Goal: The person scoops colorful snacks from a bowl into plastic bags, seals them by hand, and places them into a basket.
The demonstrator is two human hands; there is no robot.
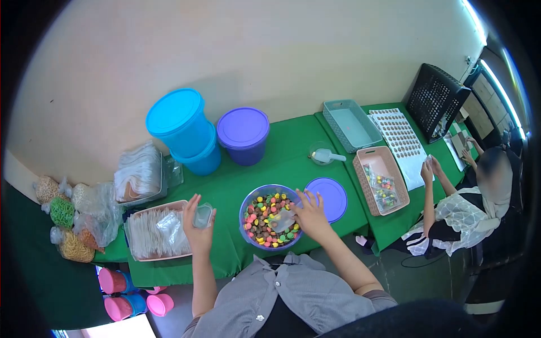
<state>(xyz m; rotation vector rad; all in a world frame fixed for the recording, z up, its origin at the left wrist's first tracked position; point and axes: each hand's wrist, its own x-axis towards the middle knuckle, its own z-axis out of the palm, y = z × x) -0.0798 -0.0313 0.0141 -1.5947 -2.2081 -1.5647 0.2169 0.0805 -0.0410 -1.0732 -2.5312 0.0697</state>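
Observation:
My left hand (197,228) is raised over the table's left side, thumb and fingers curved round a small clear plastic cup (203,216). Below the wrist lies a pink basket (163,257) packed with flat white packets (149,234). In front of me stands a purple tub (243,231) full of round sweets (269,235) in brown, yellow, pink, orange and green. Over its right rim reaches my right hand (309,214), with a see-through plastic piece (280,221) at its thumb and fingertips, above the sweets. Right beside this hand lies a purple lid (329,200).
Lidded blue tubs (186,132) and a purple one (243,135) stand at the back. A white scoop (328,156) rests on a clear lid. Right of it are a pink basket of filled packets (380,180), a teal basket (352,127) and a seated person (468,208). Snack bags (73,219) lie left.

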